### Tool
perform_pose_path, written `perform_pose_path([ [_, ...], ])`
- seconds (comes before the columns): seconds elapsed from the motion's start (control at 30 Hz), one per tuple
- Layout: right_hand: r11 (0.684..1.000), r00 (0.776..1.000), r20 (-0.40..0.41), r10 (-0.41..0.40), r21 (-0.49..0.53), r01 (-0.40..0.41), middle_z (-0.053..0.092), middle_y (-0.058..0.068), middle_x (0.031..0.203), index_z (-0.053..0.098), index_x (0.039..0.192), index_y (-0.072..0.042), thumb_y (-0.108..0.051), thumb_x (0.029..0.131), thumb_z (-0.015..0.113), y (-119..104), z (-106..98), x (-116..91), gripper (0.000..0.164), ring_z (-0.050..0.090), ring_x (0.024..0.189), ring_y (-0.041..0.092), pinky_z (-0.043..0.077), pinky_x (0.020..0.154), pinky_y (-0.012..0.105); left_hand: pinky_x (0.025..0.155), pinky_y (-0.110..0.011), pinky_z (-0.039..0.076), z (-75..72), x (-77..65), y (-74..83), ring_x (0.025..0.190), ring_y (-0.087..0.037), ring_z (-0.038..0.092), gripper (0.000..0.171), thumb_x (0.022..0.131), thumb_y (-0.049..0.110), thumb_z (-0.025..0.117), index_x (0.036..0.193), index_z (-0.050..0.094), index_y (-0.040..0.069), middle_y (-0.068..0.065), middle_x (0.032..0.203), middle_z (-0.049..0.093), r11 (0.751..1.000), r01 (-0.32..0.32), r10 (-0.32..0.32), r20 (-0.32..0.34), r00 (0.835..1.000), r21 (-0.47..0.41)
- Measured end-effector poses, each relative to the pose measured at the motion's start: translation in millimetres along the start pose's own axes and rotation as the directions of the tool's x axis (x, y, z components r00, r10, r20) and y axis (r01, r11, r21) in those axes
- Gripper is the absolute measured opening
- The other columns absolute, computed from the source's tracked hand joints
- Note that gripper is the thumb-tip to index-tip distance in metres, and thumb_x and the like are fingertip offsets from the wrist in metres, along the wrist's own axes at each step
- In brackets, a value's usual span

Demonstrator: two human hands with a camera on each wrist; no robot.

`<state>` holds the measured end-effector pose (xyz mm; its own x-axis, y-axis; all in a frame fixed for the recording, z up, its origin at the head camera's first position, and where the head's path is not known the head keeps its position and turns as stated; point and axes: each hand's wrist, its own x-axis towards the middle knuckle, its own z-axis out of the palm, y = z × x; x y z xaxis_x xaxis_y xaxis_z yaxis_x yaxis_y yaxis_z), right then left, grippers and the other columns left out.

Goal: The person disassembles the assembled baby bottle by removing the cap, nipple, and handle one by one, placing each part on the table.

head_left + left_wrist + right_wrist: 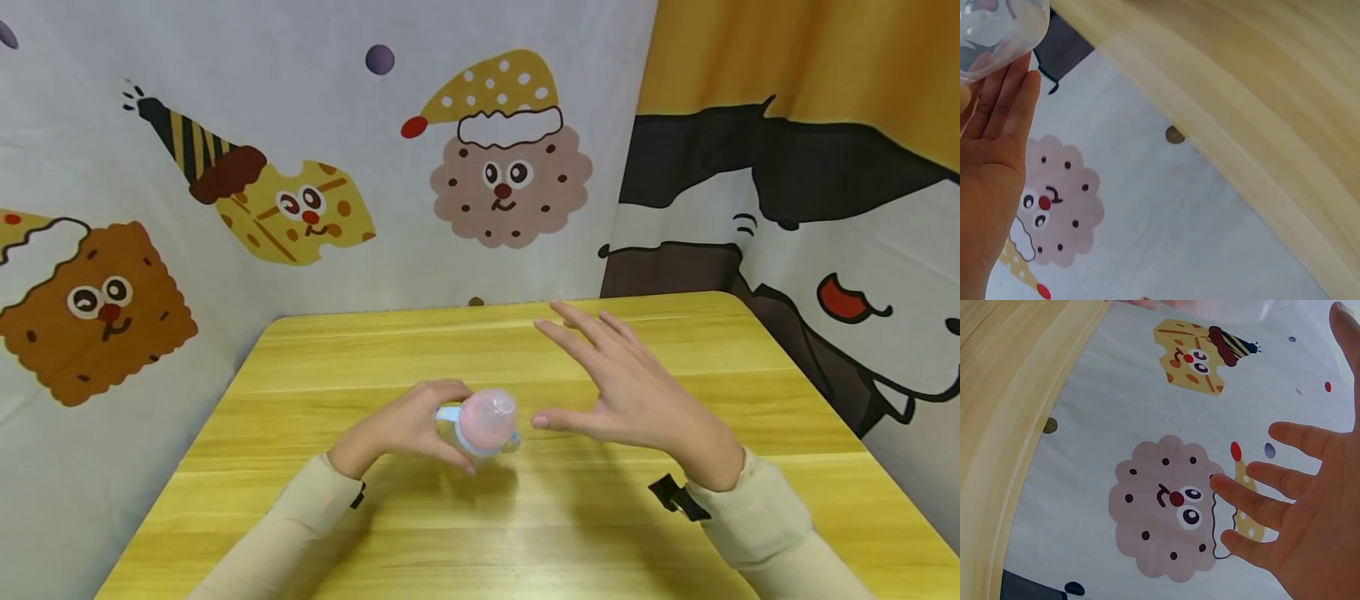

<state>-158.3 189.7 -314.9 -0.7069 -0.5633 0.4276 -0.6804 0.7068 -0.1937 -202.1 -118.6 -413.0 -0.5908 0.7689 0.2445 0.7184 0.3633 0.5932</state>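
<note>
A baby bottle (487,423) with a pink top, a clear dome cap and light blue side handles is near the middle of the table in the head view. My left hand (412,423) grips it from the left, thumb on the near side and fingers at the far side. In the left wrist view the bottle's clear body (1004,37) shows at the top corner, against the fingers. To the right of the bottle, apart from it, my right hand (637,396) is raised with fingers spread and nothing in it. The right wrist view shows those same straight fingers (1247,503).
The wooden table (330,358) has rounded far corners. Behind it and to the left hangs a white cloth (315,100) printed with cartoon biscuits and cheese. A yellow, black and white cartoon cloth (810,192) hangs at the right. Both wrists carry black straps (678,497).
</note>
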Motion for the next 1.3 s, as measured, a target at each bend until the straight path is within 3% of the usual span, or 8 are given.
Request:
perform_pose_path([
  [0.27, 1.0, 1.0, -0.012, 0.0, -0.009, 0.0, 0.021, -0.003, 0.161, 0.032, 0.152, -0.031, -0.076, 0.072, 0.065, -1, 1, 4, 0.098, 0.033, 0.142, 0.023, 0.017, 0.116, 0.056, 0.076, -0.026, 0.053, -12.3, 0.4, 3.0, 0.095, -0.002, 0.057, 0.069, 0.059, 0.059, 0.087, 0.116, 0.065, 0.025, 0.019, 0.105, 0.06, 0.995, 0.022, -0.013, -0.092, 0.996, 0.097],
  [0.47, 1.0, 1.0, -0.02, 0.005, -0.006, -0.005, 0.021, -0.003, 0.161, 0.032, 0.152, -0.029, -0.075, 0.071, 0.067, 1, -1, 7, 0.1, 0.034, 0.142, 0.022, 0.017, 0.116, 0.055, 0.07, -0.029, 0.054, -22.1, 2.6, 6.8, 0.09, -0.012, 0.061, 0.07, 0.061, 0.055, 0.087, 0.117, 0.063, 0.021, 0.013, 0.107, 0.061, 0.998, -0.004, 0.012, -0.126, 0.992, 0.066],
  [0.87, 0.999, 1.0, -0.009, -0.002, 0.045, 0.003, 0.018, -0.007, 0.161, 0.026, 0.153, -0.036, -0.078, 0.067, 0.068, -6, 5, 19, 0.104, 0.032, 0.143, 0.02, 0.017, 0.117, 0.054, 0.071, -0.03, 0.055, -37.8, -2.4, 10.1, 0.092, -0.013, 0.061, 0.066, 0.063, 0.047, 0.089, 0.117, 0.062, 0.023, 0.009, 0.109, 0.062, 1.0, 0.012, -0.014, -0.234, 0.972, -0.009],
  [1.1, 0.999, 1.0, 0.001, -0.002, 0.044, 0.001, 0.017, -0.009, 0.161, 0.012, 0.155, -0.037, -0.08, 0.062, 0.069, -7, 5, 23, 0.118, 0.032, 0.143, 0.018, 0.018, 0.117, 0.053, 0.072, -0.03, 0.055, -42.2, -1.6, 10.5, 0.092, -0.019, 0.063, 0.066, 0.064, 0.045, 0.089, 0.118, 0.061, 0.022, 0.009, 0.11, 0.062, 1.0, 0.005, -0.007, -0.246, 0.969, -0.009],
  [1.3, 0.998, 1.0, 0.009, -0.014, 0.057, 0.014, 0.021, -0.009, 0.16, 0.014, 0.155, -0.038, -0.082, 0.06, 0.069, -8, 9, 25, 0.118, 0.033, 0.142, 0.02, 0.023, 0.114, 0.056, 0.072, -0.031, 0.056, -42.6, -2.9, 11.9, 0.092, -0.018, 0.064, 0.065, 0.062, 0.043, 0.091, 0.116, 0.062, 0.021, 0.008, 0.109, 0.063, 1.0, -0.005, 0.007, -0.27, 0.963, 0.009],
])
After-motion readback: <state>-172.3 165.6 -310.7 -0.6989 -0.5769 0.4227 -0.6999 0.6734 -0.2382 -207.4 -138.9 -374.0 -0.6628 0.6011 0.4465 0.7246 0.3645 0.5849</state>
